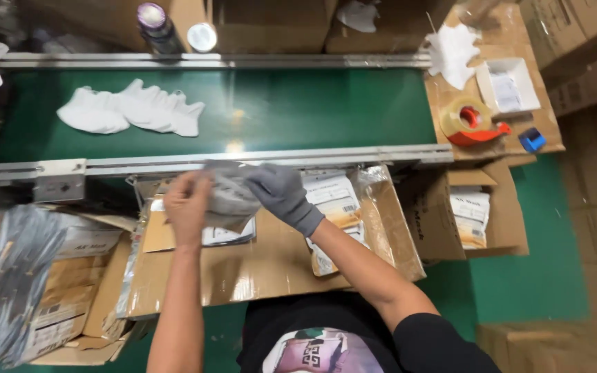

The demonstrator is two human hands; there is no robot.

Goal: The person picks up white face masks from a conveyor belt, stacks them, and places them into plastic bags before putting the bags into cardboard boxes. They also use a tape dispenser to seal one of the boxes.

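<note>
A grey pouch (pixel 229 197) is gripped between the bare left hand (pixel 188 207) and gloved right hand (pixel 279 193), fingers closed around it, above the cardboard-covered desk (pixel 271 266) near its far edge.

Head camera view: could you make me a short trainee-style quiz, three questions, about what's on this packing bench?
1. True or false: the right hand wears a grey glove while the left hand is bare.
2. What do both hands hold between them? A) tape dispenser B) clear plastic pouch C) blue clip
3. Fill in: the white masks lie on the green ____.

Key:
1. True.
2. B, the clear plastic pouch; the red tape dispenser sits apart on the cardboard box to the right.
3. Conveyor belt.
</note>
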